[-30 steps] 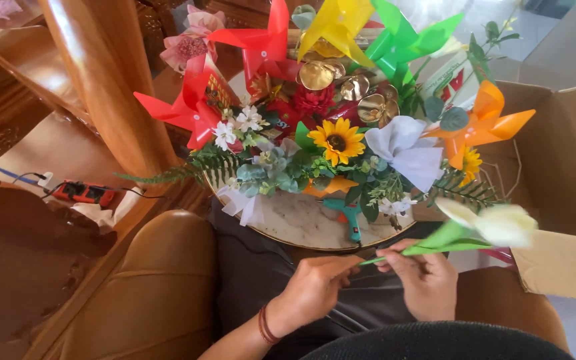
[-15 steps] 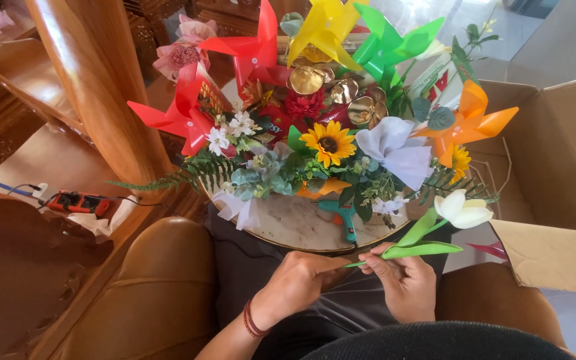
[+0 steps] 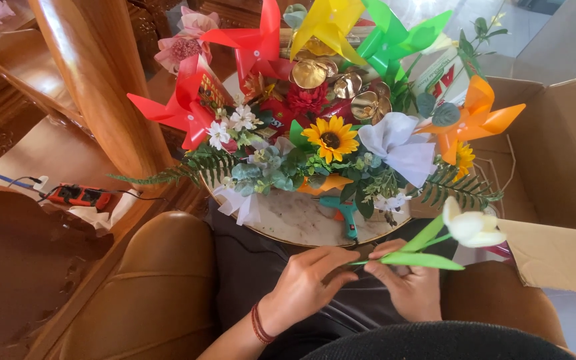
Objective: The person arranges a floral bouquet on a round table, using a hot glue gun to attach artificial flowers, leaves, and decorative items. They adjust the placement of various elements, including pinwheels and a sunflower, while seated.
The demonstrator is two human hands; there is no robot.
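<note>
An artificial white tulip [image 3: 469, 228] is held at lower centre of the frame.

Its green stem is pinched by the left hand [image 3: 305, 288] and the right hand [image 3: 409, 288], both closed on it. The flower arrangement [image 3: 331, 143] on the table [image 3: 295, 223] above is already densely filled; the tulip is not yet placed in it.

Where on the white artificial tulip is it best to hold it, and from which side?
Grip the white artificial tulip low on its thin green stem, coming from below, as the left hand and right hand do. The bloom and leaves look soft and point up right.
</note>
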